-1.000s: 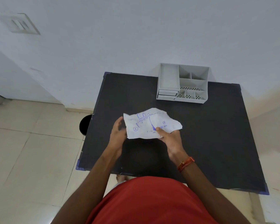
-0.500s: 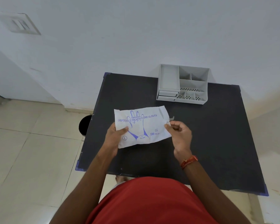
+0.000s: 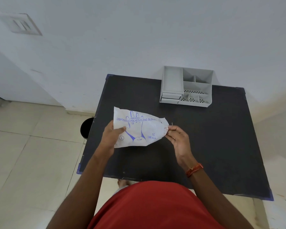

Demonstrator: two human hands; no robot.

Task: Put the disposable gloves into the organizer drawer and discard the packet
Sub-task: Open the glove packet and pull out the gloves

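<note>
I hold a white packet (image 3: 139, 128) printed in blue with a hand outline and "disposable polyethylene gloves" above the black table (image 3: 213, 146). My left hand (image 3: 111, 138) grips its left edge, thumb on the front. My right hand (image 3: 177, 138) pinches the crumpled right end between thumb and fingertips. The gloves themselves are hidden inside the packet. A grey plastic organizer (image 3: 186, 86) stands at the table's far edge against the wall, with open compartments on top and two small shut drawers (image 3: 171, 97) at its front left.
A black round bin (image 3: 87, 128) sits on the tiled floor just left of the table. A white wall rises behind the table. My red garment fills the bottom of the view.
The packet was turned and spread flat with its printed face toward me. My left hand shifted to its left edge, and my right hand slid to pinch its right end.
</note>
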